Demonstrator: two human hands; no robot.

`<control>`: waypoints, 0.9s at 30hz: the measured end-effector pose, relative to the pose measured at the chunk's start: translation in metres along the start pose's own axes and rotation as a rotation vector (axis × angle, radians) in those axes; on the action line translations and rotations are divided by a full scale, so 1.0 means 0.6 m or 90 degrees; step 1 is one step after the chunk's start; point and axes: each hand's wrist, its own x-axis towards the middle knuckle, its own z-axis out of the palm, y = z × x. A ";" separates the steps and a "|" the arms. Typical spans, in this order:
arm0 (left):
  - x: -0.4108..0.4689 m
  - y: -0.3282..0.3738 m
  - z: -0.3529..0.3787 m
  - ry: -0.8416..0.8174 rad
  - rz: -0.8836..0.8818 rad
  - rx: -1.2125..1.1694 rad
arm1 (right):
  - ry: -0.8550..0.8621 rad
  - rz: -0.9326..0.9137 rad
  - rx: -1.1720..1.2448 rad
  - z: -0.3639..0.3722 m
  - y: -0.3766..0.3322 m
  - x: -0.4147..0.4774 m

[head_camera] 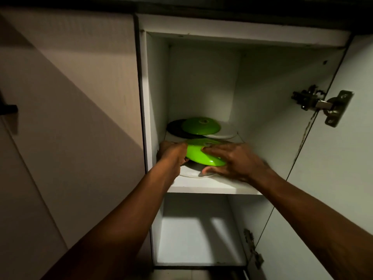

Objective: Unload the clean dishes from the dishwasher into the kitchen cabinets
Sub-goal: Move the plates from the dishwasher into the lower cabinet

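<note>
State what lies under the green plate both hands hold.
A white plate rests on the shelf below the green plate; a dark patch between may be shadow or another plate. Its middle is covered.

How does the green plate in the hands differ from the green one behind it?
The front green plate is gripped by the left hand and right hand; the back green plate lies untouched. The front one tilts above a white plate; the back one sits level on a black plate. Both are bright green.
</note>
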 end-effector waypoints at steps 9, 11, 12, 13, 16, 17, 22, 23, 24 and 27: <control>-0.023 0.010 -0.002 0.044 0.092 0.307 | -0.095 0.098 0.007 0.007 -0.006 -0.012; -0.034 0.009 -0.003 0.047 0.103 0.310 | -0.091 0.098 0.027 0.014 -0.006 -0.009; -0.035 0.007 -0.003 0.054 0.109 0.303 | -0.092 0.099 0.033 0.017 -0.006 -0.007; -0.036 0.006 -0.004 0.066 0.114 0.303 | -0.094 0.102 0.035 0.020 -0.007 -0.005; -0.040 0.007 -0.010 0.066 0.144 0.370 | -0.095 0.127 0.031 0.025 -0.007 -0.001; -0.042 0.007 -0.012 0.069 0.157 0.383 | -0.092 0.139 0.033 0.025 -0.008 -0.002; -0.036 0.001 -0.016 0.047 0.176 0.400 | -0.067 0.173 0.091 0.032 -0.009 -0.006; -0.033 -0.001 -0.018 0.039 0.180 0.404 | -0.060 0.178 0.105 0.036 -0.008 -0.006; -0.030 -0.003 -0.019 0.035 0.185 0.405 | -0.051 0.183 0.115 0.038 -0.006 -0.006; -0.029 -0.007 -0.023 0.019 0.195 0.408 | -0.016 0.185 0.121 0.045 -0.004 -0.008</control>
